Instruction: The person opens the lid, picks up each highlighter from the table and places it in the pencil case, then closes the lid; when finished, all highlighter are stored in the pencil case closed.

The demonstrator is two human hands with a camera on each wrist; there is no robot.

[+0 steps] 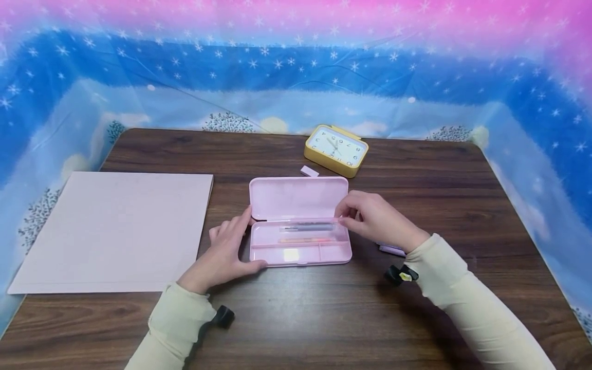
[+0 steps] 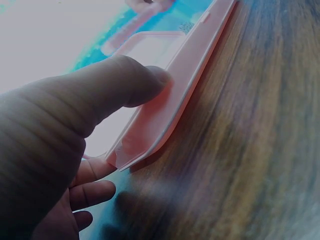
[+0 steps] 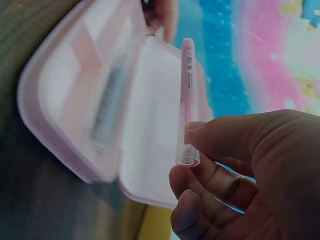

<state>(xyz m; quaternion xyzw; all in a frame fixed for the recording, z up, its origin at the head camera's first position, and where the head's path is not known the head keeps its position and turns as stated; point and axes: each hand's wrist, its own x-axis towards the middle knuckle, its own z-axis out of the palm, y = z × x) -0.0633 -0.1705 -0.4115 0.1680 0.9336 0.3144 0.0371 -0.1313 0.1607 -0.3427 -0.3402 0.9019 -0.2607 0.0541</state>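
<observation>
A pink pencil case lies with its lid raised on the wooden table. My left hand holds the case's left end, thumb at the front edge and index finger near the hinge; in the left wrist view the thumb presses on the case's wall. Above the tray's back right, my right hand pinches a pink pen with a clear end and a barcode between thumb and fingers. Inside the case lie a grey pen and an orange-pink pen. Dividers split the front part into compartments.
A yellow alarm clock stands behind the case, with a small pale pink block beside it. A large pale board covers the table's left side. Partly under the right wrist lies a purple pen-like item.
</observation>
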